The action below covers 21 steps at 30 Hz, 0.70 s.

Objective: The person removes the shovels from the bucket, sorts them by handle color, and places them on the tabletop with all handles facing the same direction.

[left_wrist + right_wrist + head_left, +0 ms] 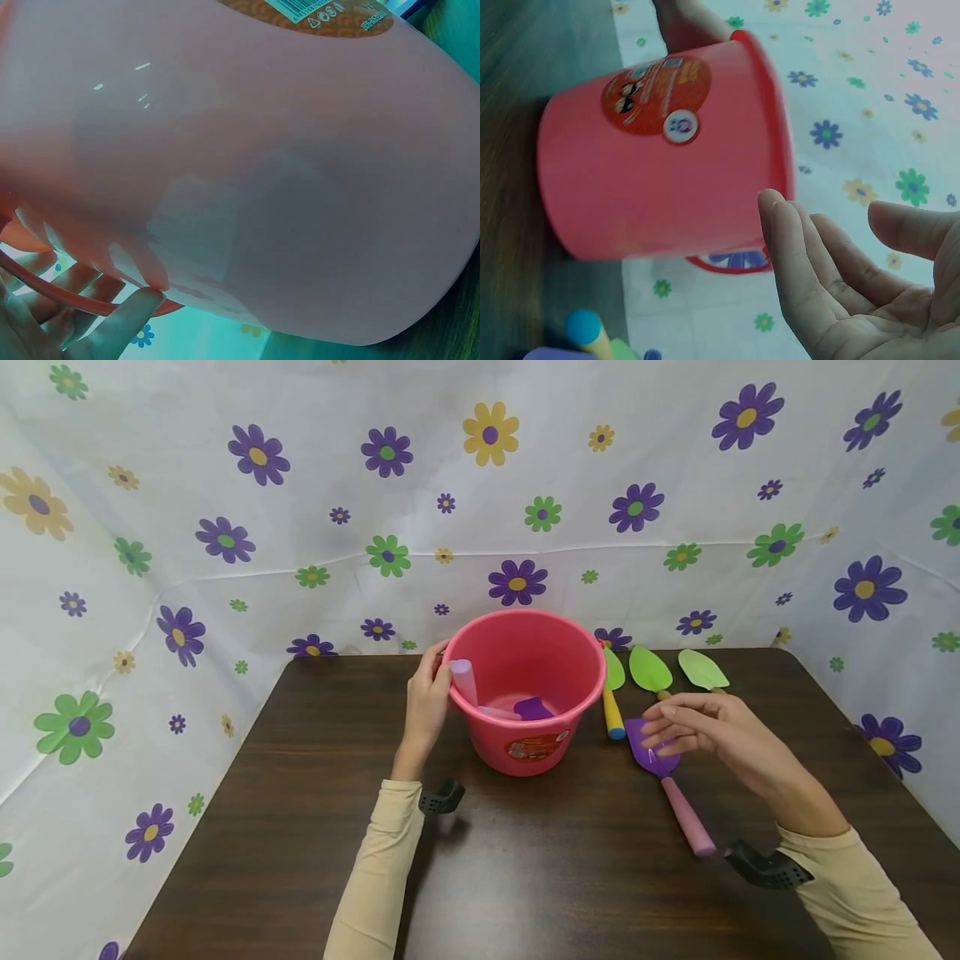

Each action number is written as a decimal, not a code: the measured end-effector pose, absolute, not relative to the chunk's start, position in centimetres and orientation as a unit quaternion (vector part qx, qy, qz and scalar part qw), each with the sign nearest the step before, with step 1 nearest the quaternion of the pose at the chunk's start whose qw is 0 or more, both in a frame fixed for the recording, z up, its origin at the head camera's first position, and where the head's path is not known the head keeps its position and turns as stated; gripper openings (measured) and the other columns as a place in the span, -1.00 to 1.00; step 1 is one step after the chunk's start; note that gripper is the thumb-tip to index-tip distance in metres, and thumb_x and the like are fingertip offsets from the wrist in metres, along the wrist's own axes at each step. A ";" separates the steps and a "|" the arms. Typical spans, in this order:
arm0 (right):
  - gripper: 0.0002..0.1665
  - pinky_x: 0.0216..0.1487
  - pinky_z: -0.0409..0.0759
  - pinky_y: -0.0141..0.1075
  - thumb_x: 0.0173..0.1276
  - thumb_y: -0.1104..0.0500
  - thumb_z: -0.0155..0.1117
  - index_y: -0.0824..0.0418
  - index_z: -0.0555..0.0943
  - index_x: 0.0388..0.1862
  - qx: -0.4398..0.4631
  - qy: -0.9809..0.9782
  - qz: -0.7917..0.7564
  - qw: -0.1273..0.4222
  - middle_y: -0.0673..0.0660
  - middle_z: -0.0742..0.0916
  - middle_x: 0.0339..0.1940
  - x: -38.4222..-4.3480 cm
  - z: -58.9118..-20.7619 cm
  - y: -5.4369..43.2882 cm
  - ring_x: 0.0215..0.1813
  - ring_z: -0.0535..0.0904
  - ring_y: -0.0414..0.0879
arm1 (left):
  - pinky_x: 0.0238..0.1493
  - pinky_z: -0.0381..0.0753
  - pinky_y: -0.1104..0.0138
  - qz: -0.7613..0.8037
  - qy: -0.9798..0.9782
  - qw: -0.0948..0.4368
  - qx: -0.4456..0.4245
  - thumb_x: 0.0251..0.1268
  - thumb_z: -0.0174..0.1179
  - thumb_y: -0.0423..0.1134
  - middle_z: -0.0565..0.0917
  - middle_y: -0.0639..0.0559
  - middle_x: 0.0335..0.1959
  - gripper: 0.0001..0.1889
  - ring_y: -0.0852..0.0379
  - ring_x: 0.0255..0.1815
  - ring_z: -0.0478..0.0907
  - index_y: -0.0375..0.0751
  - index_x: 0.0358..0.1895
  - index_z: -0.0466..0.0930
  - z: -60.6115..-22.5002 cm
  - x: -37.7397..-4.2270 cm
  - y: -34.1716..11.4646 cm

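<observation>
A pink bucket (517,739) stands upright on the table. My left hand (427,706) holds its left rim, fingers on the outer side. Inside leans a tool with a lilac handle (464,681), and a purple blade (533,708) lies at the bottom. My right hand (720,735), in the air right of the bucket, has relaxed fingers and holds nothing; the right wrist view shows its palm side. Below it lies a trowel with a purple blade and pink handle (687,817). Behind it are green trowels (650,669), one with a yellow handle (612,712).
The dark wooden table (300,827) meets a white flowered cloth (315,510) at the back and sides. Both forearms wear beige sleeves (378,860) with a black wrist mount (442,797).
</observation>
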State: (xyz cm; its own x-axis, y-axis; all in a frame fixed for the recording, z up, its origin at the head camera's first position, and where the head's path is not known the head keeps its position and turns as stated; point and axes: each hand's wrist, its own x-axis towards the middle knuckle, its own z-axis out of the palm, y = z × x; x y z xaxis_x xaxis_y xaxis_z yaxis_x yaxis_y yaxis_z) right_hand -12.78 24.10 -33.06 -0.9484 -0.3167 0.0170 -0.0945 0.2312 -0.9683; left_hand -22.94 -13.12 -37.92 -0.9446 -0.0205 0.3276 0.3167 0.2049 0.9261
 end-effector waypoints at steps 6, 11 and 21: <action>-0.70 -0.10 0.78 -0.18 0.67 0.25 -0.01 0.23 0.70 0.02 -0.153 0.756 -0.630 0.094 0.18 0.83 -0.09 -13.2 -31.9 23.1 -0.09 0.81 0.02 | -0.33 0.70 0.38 -0.620 -0.768 0.136 -0.092 0.53 0.00 -0.14 0.67 -0.11 0.20 -0.52 -0.09 -0.25 0.64 -0.13 0.43 0.48 -37.9 -23.0 -13.2; -0.71 -0.10 0.78 -0.19 0.66 0.25 0.01 0.22 0.69 0.04 -0.161 0.759 -0.625 0.087 0.17 0.83 -0.09 -13.5 -30.5 22.1 -0.10 0.81 0.03 | -0.22 0.76 0.28 -0.620 -0.768 0.130 -0.091 0.54 0.01 -0.12 0.66 -0.09 0.23 -0.53 -0.07 -0.16 0.66 -0.12 0.43 0.47 -38.1 -22.9 -13.2; -0.70 -0.09 0.77 -0.16 0.64 0.18 0.09 0.36 0.66 0.04 -0.194 0.775 -0.598 0.067 0.27 0.80 -0.08 -13.7 -26.5 18.9 -0.08 0.80 0.08 | -0.08 0.78 0.10 -0.621 -0.767 0.133 -0.092 0.56 0.03 -0.08 0.65 -0.09 0.26 -0.53 -0.09 -0.03 0.68 -0.12 0.43 0.48 -37.9 -22.9 -13.1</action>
